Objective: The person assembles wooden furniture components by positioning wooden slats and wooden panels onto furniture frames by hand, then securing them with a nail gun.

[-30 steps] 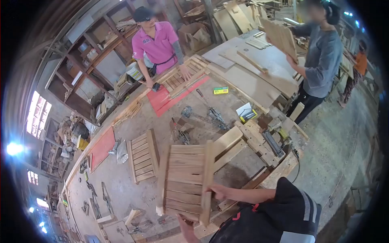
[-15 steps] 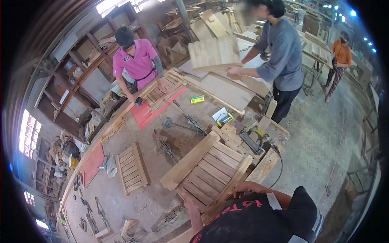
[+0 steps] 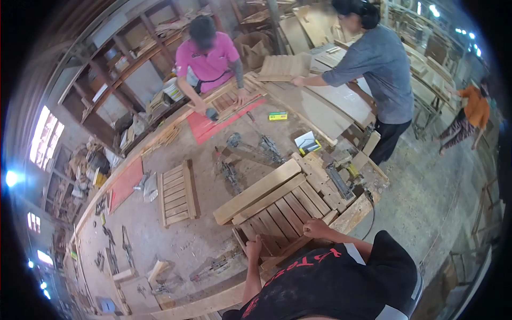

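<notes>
Left grip [image 3: 254,247] and right grip [image 3: 317,228] were both clamped on the near end of a slatted wooden panel [image 3: 282,205], which lay flat at the counter's [image 3: 213,154] near edge. A smaller slatted frame [image 3: 177,193] lay well apart, toward the left edge.

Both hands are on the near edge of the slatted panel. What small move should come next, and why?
Probably push the slatted wooden panel a little further onto the workbench: left hand and right hand both rest on its near edge, which lies close to the bench's edge.
</notes>
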`<state>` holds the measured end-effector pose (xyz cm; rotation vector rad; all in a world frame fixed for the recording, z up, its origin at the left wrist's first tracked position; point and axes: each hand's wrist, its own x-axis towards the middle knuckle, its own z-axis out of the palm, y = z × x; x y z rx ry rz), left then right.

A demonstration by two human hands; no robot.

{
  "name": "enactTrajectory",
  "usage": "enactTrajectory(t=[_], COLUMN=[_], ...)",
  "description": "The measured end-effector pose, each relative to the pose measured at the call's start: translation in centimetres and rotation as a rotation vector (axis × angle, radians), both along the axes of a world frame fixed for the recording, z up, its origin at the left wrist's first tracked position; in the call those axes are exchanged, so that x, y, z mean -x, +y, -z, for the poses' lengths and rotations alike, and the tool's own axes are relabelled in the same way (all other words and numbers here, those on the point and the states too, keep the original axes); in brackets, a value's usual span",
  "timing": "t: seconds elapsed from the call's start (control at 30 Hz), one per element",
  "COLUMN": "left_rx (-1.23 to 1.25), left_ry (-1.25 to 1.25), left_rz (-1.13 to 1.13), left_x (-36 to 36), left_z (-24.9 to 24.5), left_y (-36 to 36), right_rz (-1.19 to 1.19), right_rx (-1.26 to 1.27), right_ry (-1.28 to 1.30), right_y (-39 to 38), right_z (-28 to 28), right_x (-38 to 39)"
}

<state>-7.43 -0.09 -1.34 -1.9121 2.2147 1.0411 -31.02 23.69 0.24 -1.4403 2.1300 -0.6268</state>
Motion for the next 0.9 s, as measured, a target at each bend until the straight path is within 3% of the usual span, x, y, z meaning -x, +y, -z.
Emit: enactTrajectory(t=[0.07,0.13,0.2,0.3,0.4,0.5,0.53,0.63,0.73,0.9], left_rx=[0.131,0.091,-0.122,-0.441,-0.305,0.354,0.345,0.105,0.159,0.045], left_ry=[-0.02,-0.048,-0.072,-0.239,-0.082,-0.184,-0.259,-0.135,-0.066,0.22], left_rz=[-0.055,0.045,0.301,0.376,0.127,-0.064,-0.122,0.014,0.006,0.069], left_x=[0.3,0.3,0.1,0.7,-1.3,-4.7,-5.6,-7.4,-7.1,-7.0], left_z=[5.1,5.6,4.7,0.7,-4.6,-4.5,-3.6,-1.3,-0.3,1.3], left_y=[0.2,0.0,-1.5,-2.1,-1.8,0.7,0.9,1.5,3.1,3.1], right_rz=[0.026,0.034,0.059,0.107,0.142,0.172,0.185,0.207,0.219,0.253], right_rx=[-0.027,-0.008,0.017,0.089,0.184,0.233,0.256,0.242,0.185,0.161], right_ry=[0.002,0.013,0.037,0.079,0.084,0.103,0.139,0.275,0.317,0.342], right_y=[0.5,0.6,1.1,1.9,2.2,2.3,2.2,1.7,0.8,0.3], right_z=[0.1,0.4,0.8,0.9,0.2,1.3,1.6,1.6,1.8,1.4], right_x=[-0.2,-0.4,-0.8,-1.7,-1.8,-2.7,-2.8,-3.0,-3.5,-3.7])
